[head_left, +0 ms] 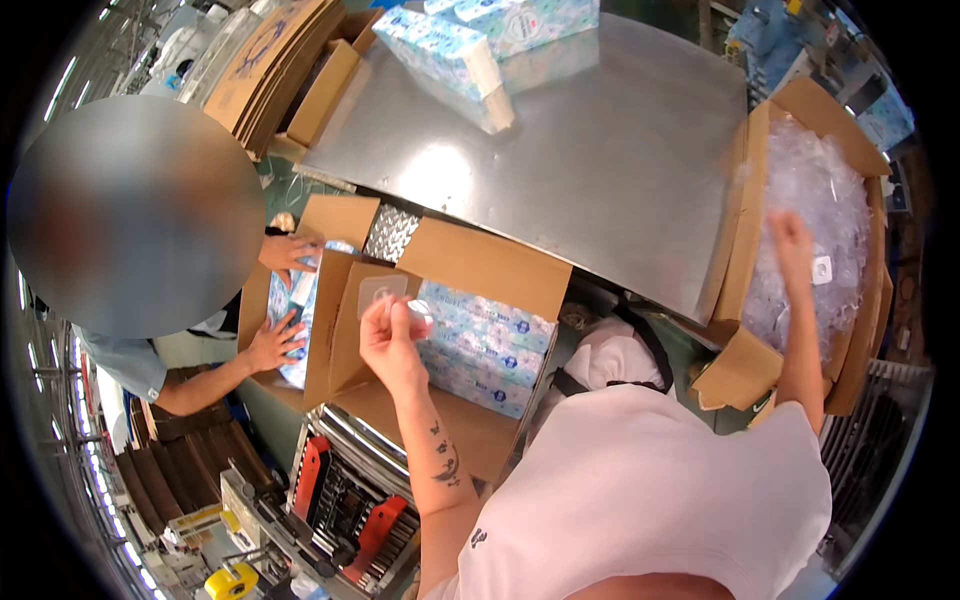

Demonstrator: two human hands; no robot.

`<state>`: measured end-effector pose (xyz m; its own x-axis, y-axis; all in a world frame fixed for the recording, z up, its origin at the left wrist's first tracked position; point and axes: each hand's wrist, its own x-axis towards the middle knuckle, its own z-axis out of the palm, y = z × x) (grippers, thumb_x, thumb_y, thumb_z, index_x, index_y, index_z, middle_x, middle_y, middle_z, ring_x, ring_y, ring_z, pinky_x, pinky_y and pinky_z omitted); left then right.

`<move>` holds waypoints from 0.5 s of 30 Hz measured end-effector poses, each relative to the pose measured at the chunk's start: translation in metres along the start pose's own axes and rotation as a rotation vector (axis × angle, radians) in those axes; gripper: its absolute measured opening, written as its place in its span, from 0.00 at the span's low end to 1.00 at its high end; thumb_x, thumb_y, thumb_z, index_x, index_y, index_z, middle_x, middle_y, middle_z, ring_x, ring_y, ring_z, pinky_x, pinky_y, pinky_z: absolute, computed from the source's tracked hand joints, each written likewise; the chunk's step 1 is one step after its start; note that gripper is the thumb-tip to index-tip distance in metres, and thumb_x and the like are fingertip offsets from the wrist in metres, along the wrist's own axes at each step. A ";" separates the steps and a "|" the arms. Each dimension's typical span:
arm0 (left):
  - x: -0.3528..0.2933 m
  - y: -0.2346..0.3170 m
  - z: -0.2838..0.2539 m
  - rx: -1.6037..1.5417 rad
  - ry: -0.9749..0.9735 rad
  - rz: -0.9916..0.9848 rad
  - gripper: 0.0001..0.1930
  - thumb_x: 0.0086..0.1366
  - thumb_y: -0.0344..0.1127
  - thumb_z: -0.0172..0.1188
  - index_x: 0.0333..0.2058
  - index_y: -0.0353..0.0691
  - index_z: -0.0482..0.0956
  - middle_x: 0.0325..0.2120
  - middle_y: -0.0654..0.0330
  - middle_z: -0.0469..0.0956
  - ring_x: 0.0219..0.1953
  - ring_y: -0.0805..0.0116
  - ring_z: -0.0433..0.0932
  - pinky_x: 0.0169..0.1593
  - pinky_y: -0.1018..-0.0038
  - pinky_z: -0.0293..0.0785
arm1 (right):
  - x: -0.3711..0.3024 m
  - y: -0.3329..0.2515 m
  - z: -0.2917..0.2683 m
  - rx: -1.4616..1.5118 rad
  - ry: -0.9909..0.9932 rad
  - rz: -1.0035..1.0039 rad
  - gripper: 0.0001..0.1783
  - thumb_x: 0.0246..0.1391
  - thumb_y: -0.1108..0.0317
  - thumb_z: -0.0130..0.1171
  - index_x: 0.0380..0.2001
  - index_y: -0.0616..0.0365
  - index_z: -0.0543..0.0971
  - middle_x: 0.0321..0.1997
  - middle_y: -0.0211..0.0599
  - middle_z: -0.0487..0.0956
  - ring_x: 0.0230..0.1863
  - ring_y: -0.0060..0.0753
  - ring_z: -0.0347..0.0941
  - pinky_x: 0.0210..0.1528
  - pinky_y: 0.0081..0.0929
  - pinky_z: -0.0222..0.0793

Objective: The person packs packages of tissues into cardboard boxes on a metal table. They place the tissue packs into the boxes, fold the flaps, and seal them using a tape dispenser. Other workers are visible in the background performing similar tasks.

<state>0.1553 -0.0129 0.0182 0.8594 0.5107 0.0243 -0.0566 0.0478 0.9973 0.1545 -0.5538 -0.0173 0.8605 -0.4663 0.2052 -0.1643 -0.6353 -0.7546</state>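
My left hand (pixel 393 345) is raised over an open cardboard carton (pixel 480 255), its fingers closed on a small clear plastic piece (pixel 380 290). Another shiny clear bit shows by its fingertips. Inside the carton, blue floral tissue packs (pixel 485 345) lie in rows below and right of that hand. On the right, my right hand (pixel 790 240) reaches over a large carton (pixel 745 230) heaped with clear plastic pieces (pixel 815 200). Its fingers are curled together; whether anything is in them is too blurred to see. A small white square tag (pixel 822 270) lies on the heap.
At the left, a co-worker's hands (pixel 278 345) press on tissue packs in another carton (pixel 335 300). A metal table (pixel 620 130) stands ahead, with tissue packs (pixel 440 50) at its far edge. Flattened cardboard (pixel 265 70) is stacked far left. Machinery with red parts (pixel 375 540) sits lower left.
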 end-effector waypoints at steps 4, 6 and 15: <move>0.009 -0.066 -0.015 0.092 -0.014 -0.239 0.13 0.62 0.34 0.57 0.45 0.38 0.73 0.36 0.55 0.79 0.17 0.72 0.76 0.19 0.81 0.74 | 0.010 0.088 -0.060 -0.664 0.298 -0.045 0.16 0.56 0.60 0.53 0.37 0.64 0.76 0.34 0.49 0.76 0.37 0.45 0.73 0.40 0.35 0.67; 0.013 -0.113 -0.025 0.180 0.034 -0.462 0.15 0.63 0.34 0.56 0.48 0.38 0.71 0.36 0.54 0.79 0.17 0.70 0.77 0.20 0.79 0.74 | 0.000 0.144 -0.082 -0.949 0.248 -0.062 0.18 0.54 0.60 0.55 0.43 0.62 0.75 0.42 0.53 0.75 0.45 0.50 0.71 0.46 0.38 0.66; -0.016 -0.250 -0.091 0.579 0.170 -0.607 0.20 0.58 0.32 0.61 0.46 0.29 0.69 0.25 0.53 0.79 0.22 0.69 0.75 0.22 0.73 0.71 | -0.036 0.155 -0.074 -0.918 0.359 0.048 0.22 0.51 0.63 0.57 0.50 0.56 0.73 0.54 0.48 0.71 0.54 0.48 0.67 0.57 0.39 0.60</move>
<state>0.1093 0.0447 -0.2382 0.5661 0.6626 -0.4904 0.6970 -0.0671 0.7139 0.0623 -0.6816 -0.0956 0.6707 -0.5671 0.4782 -0.6366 -0.7709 -0.0213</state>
